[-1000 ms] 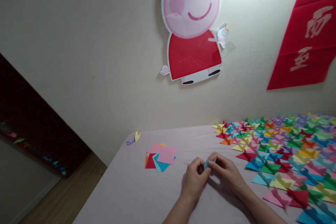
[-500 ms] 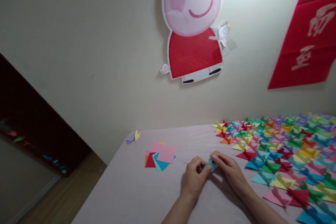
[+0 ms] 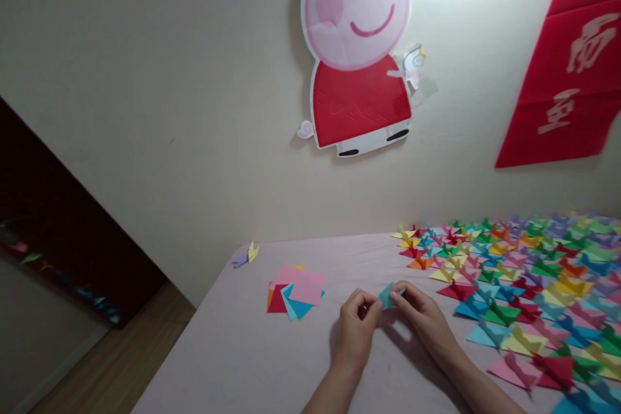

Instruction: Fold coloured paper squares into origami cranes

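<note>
Both hands meet over the pink tabletop (image 3: 242, 349) and pinch a small folded piece of teal paper (image 3: 387, 295). My left hand (image 3: 356, 330) grips its left side with thumb and fingers curled. My right hand (image 3: 421, 318) pinches its right side from above. The piece stands up as a small triangle between the fingertips. A loose stack of square sheets (image 3: 297, 288), pink on top with blue, red and orange beneath, lies to the left of my hands.
Several folded paper figures (image 3: 524, 284) in many colours cover the table's right side in rows. Two small folded pieces, purple and yellow (image 3: 247, 255), lie near the far left corner. Wall decorations hang behind. The table's left edge drops to a wooden floor (image 3: 111, 369).
The teal piece has been turned and lifted slightly, now standing up as a triangle between the fingertips. Both hands stay in the same spot.
</note>
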Demonstrator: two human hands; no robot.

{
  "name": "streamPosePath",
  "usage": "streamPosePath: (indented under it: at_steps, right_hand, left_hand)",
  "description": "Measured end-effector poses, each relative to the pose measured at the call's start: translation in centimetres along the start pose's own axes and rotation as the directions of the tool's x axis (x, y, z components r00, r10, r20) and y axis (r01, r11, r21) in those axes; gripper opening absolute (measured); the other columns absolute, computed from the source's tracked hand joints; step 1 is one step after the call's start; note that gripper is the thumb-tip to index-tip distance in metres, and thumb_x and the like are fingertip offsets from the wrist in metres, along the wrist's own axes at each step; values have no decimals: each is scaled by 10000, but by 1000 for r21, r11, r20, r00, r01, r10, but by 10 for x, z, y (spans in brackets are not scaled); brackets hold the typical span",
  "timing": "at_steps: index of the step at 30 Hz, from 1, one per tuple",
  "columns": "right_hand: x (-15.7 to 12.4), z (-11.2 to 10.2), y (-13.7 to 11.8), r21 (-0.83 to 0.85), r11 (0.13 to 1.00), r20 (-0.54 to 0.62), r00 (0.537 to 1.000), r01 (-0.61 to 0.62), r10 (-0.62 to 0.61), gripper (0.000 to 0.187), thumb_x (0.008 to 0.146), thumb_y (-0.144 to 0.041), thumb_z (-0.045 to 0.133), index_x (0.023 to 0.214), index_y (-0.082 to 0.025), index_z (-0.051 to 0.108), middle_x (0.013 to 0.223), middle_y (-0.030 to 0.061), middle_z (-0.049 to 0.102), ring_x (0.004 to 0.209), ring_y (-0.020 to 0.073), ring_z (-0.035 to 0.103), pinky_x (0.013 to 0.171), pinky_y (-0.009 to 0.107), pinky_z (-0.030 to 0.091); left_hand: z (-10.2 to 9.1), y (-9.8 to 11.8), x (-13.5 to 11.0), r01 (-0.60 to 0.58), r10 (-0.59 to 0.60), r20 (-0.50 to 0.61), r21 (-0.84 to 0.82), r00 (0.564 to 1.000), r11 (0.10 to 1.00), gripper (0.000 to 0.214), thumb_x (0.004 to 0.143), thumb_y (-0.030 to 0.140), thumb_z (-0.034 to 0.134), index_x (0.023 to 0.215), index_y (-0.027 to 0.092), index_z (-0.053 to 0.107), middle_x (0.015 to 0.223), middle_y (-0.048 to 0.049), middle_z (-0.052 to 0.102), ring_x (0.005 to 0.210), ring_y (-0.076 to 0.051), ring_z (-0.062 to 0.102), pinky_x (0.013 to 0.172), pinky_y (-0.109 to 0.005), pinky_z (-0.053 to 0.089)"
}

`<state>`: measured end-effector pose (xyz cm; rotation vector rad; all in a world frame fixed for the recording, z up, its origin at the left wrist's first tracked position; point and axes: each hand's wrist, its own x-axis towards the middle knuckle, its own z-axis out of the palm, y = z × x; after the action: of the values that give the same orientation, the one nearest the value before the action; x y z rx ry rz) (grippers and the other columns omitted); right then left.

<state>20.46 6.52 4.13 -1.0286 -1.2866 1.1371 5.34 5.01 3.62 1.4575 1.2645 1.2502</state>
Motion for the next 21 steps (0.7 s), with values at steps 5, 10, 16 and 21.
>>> streamPosePath:
  at_steps: [5,10,16,21]
  right_hand:
    - [1,-3,4,59,998,-71,997,-23,27,396,736,-581,720,716,-202,607,675,-18,553,648,169,520,599,276,457]
    - [1,-3,5,64,997,-71,997,-30,35,382,724,-560,739,735,-196,625,681,-16,562,656,169,523,611,279,455]
    - [1,-2,3,54,998,-66,997,-21,25,368,702,-531,762,693,-197,609,662,-13,567,647,169,527,611,285,459]
    - [-2,3,0,-74,997,-28,999,37,-40,367,726,-567,725,696,-212,635,656,-7,585,613,172,521,567,294,441]
  left_hand:
    - [1,0,-2,-15,11,41,93,999,996,164,836,302,642,720,190,616,743,18,564,724,-157,510,676,-258,378]
    - [2,0,-3,-20,9,63,177,998,984,114,833,207,630,724,192,603,774,13,574,748,-161,519,691,-263,374]
    - [2,9,-5,-58,44,89,159,995,986,95,773,161,678,828,206,616,845,10,594,788,-167,525,724,-267,399]
    - [-1,15,-6,-174,179,-71,72,981,982,118,787,153,630,875,212,577,917,-13,592,854,-181,533,763,-279,417]
